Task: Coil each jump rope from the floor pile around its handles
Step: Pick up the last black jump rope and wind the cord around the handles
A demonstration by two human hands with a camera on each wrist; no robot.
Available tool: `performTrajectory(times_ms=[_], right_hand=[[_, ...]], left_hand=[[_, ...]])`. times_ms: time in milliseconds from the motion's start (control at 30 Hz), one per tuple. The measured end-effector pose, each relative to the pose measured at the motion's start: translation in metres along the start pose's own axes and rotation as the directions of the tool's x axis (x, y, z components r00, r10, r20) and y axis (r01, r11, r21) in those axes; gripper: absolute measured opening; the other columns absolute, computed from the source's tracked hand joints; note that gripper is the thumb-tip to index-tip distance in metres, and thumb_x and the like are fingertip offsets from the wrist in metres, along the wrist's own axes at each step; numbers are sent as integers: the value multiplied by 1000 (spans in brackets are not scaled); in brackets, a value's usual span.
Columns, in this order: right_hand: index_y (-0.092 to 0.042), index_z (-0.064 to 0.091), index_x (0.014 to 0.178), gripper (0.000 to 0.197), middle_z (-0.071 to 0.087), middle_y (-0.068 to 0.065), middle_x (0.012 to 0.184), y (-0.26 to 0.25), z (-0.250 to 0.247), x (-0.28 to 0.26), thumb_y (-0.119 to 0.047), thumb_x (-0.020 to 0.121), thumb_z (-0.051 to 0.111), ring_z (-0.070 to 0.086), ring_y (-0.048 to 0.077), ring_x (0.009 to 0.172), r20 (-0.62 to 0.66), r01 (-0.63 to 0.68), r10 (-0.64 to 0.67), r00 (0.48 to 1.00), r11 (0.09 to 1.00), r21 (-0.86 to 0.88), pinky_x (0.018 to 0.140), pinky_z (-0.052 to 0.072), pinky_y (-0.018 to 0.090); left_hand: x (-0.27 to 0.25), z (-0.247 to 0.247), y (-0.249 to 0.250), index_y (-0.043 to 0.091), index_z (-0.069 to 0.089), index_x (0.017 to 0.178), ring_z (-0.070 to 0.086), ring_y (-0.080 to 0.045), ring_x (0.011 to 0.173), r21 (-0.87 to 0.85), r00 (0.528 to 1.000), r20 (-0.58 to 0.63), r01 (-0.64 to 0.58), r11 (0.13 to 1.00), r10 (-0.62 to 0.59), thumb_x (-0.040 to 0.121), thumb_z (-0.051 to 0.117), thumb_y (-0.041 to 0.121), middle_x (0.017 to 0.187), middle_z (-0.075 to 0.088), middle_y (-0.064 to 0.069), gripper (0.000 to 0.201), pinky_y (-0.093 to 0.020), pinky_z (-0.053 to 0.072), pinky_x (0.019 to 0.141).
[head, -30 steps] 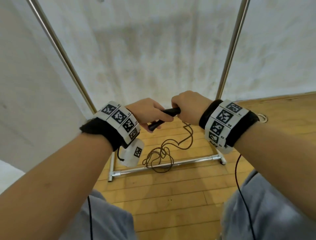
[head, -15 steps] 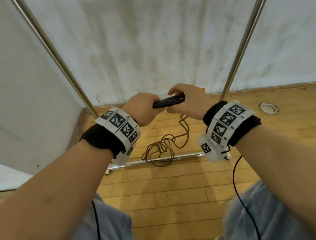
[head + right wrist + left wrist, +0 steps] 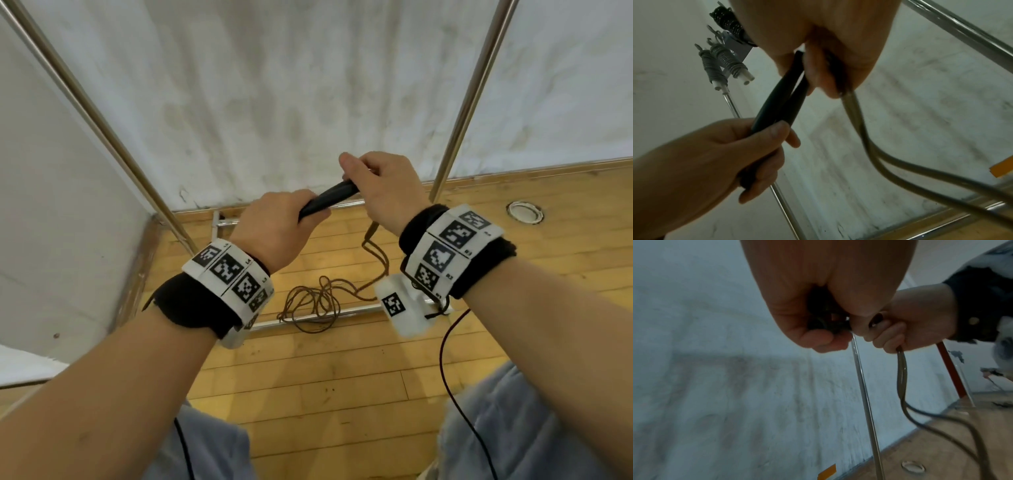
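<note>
Rope (image 3: 318, 301) trails onto wooden floor (image 3: 342, 394) before white wall (image 3: 308, 102).

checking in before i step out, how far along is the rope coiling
Early on this rope. Done: both black handles are gathered side by side. In hand: the left hand grips them, the right hand holds their other end and both cord strands. Left: no wraps show yet; most cord lies tangled on the floor.

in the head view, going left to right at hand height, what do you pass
slanted metal pole → left hand → black handles → right hand → upright metal pole → round floor fitting
</note>
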State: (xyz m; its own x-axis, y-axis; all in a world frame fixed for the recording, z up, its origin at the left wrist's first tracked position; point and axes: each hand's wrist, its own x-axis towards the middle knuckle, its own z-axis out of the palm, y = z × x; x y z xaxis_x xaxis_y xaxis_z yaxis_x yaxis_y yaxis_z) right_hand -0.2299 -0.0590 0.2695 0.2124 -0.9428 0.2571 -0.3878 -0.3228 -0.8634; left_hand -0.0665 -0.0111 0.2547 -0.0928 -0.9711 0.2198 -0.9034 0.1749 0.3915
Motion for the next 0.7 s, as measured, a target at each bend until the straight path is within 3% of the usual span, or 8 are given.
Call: performTrajectory(times_ms=[67,167,300,367,433,500,567,700], right_hand=[[-17,64,84,29,48,-9,57,-4,-2,-5,-42,92,52,47,9,50,70,27,-34,997,995,93,56,46,28],[-21,62,90,18,49,-8,61,-5,-3,-9,-35,95,51,48,5,52,141,70,-80,987,995,76,57,47,22],[-28,48,70,30,44,-9,58,-3,2,-9,-39,97,43,41,3,47,111,112,-98,989,986,-127,45,33,9],[-24,48,74,30,45,-8,62,-3,4,-10,-38,98,39,41,6,53,104,138,-121,987,974,-178,48,34,9],[-20,52,86,26,47,-7,66,-3,5,-8,-37,99,37,43,8,57,98,157,-141,985,972,-178,52,35,10],[-22,54,90,24,48,-8,68,-5,3,-5,-39,99,38,44,6,60,104,160,-145,984,974,-157,53,36,12],[-26,57,87,22,49,-12,68,-4,0,-3,-43,95,44,44,3,60,93,138,-130,987,987,-83,57,35,15],[-19,64,78,28,53,-10,51,-1,-9,0,-44,89,57,46,11,48,52,-27,18,998,984,177,49,40,24]], left_hand=[[1,-7,-4,25,51,72,46,-6,50,-75,999,38,26,997,-23,94,51,42,57,50,9,28,-25,30,49],[1,-18,-12,22,58,73,47,-4,48,-178,996,93,31,983,-15,92,56,41,56,52,7,27,-18,36,50],[-5,-16,-12,22,58,94,50,-6,56,-96,995,98,30,995,-21,93,56,39,66,54,9,17,-22,34,50],[-10,-11,-8,24,50,114,48,-3,59,-21,999,39,-8,1000,9,95,52,35,71,49,14,22,-23,31,49],[-13,-9,-5,22,44,124,45,-1,59,19,999,-20,-28,999,28,97,49,34,73,45,16,30,-24,29,49],[-14,-9,-3,20,49,118,45,-5,59,45,998,-55,-34,998,36,97,47,35,74,47,12,26,-27,32,49],[-13,-13,-3,21,54,102,48,-8,59,22,996,-86,-24,999,25,97,47,37,70,51,10,19,-28,33,50],[-8,-23,-5,24,51,76,47,-7,53,-188,983,-165,47,981,-78,97,49,34,62,49,9,23,-15,32,45]])
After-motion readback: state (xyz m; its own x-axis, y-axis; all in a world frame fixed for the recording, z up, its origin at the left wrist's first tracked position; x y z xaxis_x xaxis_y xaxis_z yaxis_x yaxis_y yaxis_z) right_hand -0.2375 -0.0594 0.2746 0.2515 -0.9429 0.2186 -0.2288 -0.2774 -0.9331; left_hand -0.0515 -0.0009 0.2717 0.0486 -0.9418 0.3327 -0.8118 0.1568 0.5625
